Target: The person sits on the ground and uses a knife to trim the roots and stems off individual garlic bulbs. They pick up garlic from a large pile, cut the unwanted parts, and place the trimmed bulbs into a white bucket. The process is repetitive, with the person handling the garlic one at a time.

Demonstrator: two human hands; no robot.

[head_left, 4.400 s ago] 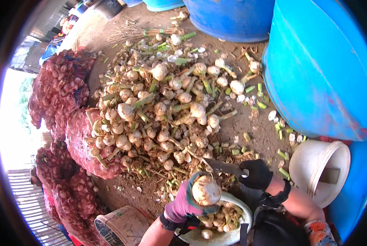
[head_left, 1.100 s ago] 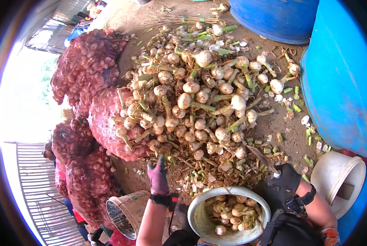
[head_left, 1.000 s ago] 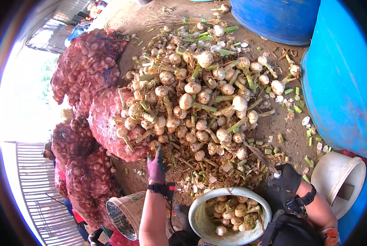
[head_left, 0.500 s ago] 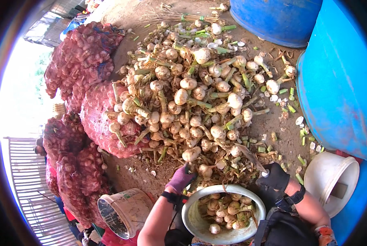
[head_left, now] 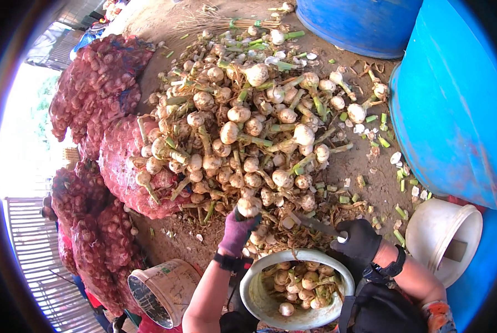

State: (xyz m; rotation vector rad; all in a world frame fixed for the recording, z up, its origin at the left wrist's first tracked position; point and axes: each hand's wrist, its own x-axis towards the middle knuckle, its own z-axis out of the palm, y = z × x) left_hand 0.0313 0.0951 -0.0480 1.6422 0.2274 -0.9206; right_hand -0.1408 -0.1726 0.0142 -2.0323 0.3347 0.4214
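My left hand, in a purple and black glove, has its fingers closed round a garlic bulb at the near edge of a large garlic heap. The bulb's stem seems to point right, toward the blade. My right hand, in a black glove, grips a knife by its pale handle; the blade points left over the trimmings. Between my forearms stands a pale oval basin with several trimmed garlic bulbs inside.
Red mesh sacks of garlic line the left side. A dirty white bucket tilts at lower left, and another white bucket lies tipped at right. Large blue barrels stand at the right. A twig broom lies behind the heap.
My left hand has raised the garlic bulb slightly from the heap's near edge. The knife in my right hand has swung flatter and come left, closer to the bulb. The whole view has shifted slightly.
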